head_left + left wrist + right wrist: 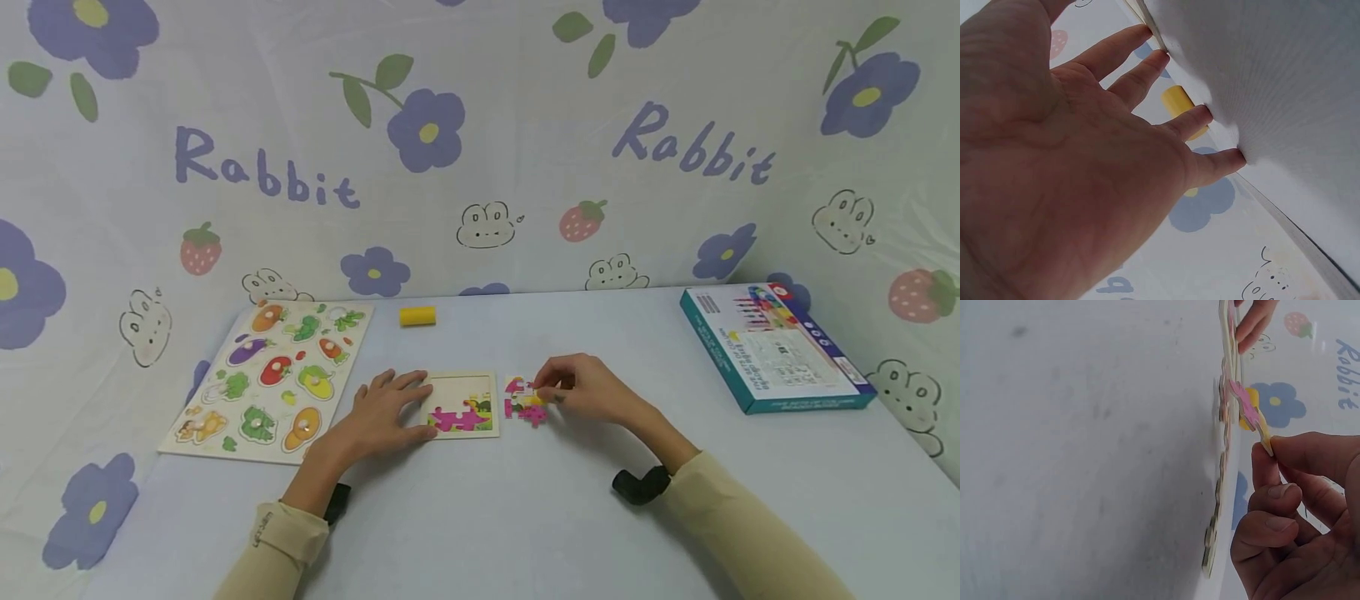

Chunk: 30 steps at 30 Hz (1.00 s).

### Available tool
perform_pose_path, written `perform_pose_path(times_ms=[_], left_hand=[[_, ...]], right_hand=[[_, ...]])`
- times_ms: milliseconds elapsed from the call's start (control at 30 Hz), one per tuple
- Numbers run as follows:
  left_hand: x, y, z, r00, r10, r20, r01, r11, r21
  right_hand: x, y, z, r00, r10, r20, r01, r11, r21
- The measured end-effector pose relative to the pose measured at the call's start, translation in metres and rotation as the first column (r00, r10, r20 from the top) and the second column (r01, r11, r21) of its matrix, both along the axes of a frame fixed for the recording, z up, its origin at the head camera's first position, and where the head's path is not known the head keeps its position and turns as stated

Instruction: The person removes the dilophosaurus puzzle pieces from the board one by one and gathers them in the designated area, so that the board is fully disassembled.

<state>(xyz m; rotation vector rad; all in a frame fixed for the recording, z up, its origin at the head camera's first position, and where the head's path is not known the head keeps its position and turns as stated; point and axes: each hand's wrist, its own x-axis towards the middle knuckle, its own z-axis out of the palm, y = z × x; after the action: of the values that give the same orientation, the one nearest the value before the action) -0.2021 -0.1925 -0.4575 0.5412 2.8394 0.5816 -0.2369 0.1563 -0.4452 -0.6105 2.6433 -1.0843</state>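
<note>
A small wooden puzzle tray (448,390) lies mid-table, with pink, green and yellow pieces (459,419) fitted along its lower and right parts. My left hand (385,414) touches the tray's left edge with spread fingers; in the left wrist view the left hand (1091,144) has its fingertips down at the table. Just right of the tray sit loose pink puzzle pieces (532,415). Over them, my right hand (588,388) pinches a puzzle piece (1249,411) between thumb and index finger. It is pink and yellow and stands tilted in the right wrist view.
A board of vegetable pictures with knobs (288,396) lies at the left. Behind the tray is a yellow cylinder (417,317). At the right back lies a teal-edged box (780,350). A patterned cloth wall (525,125) rises behind the table.
</note>
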Motion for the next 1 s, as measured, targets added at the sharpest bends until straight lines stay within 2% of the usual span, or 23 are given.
perform_pose_path(times_ms=[433,1000], left_hand=[[0.0007,0.0000,0.0009,1.000,0.001,0.004,-0.001,1.000,0.003],[0.0019,-0.0012,0.0002,1.000,-0.001,0.005,0.000,1.000,0.017]], right_hand=[[-0.0008,0.0088,-0.0061,1.000,-0.026,-0.017,0.027,0.999,0.042],[-0.0006,0.0048,-0.0064,0.998,0.009,-0.065,-0.003,0.996,0.090]])
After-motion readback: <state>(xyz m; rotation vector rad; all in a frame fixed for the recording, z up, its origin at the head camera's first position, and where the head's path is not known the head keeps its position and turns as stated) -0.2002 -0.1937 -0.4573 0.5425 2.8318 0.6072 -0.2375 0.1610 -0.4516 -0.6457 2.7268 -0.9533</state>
